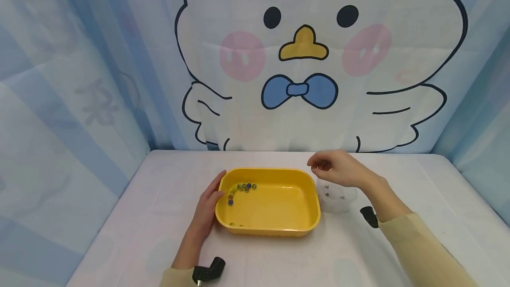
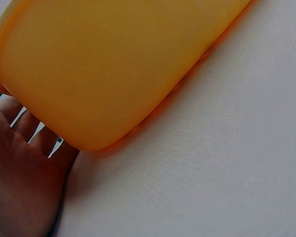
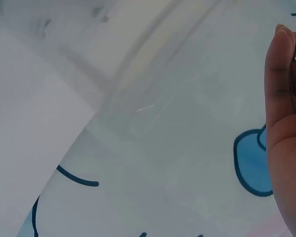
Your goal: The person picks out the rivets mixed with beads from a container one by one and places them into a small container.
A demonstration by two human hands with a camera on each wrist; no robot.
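A yellow tray (image 1: 275,205) stands on the table, with several glass marbles (image 1: 240,187) in its left part, mostly along the back left. My left hand (image 1: 208,203) grips the tray's left end, thumb at the rim and fingers along the outer wall. In the left wrist view the fingers lie against the tray's side (image 2: 89,74). A clear plastic container (image 1: 334,200) with a few marbles stands against the tray's right end. Above it my right hand (image 1: 336,168) is raised, thumb and fingertips together; whether something small is between them is hidden.
A white cloth covers the table (image 1: 159,180). Behind it hangs a curtain (image 1: 303,123) printed with a cartoon bird, and pale blue curtains (image 1: 71,101) close off the sides. A black wrist camera (image 1: 209,269) sits on the left wrist, another on the right.
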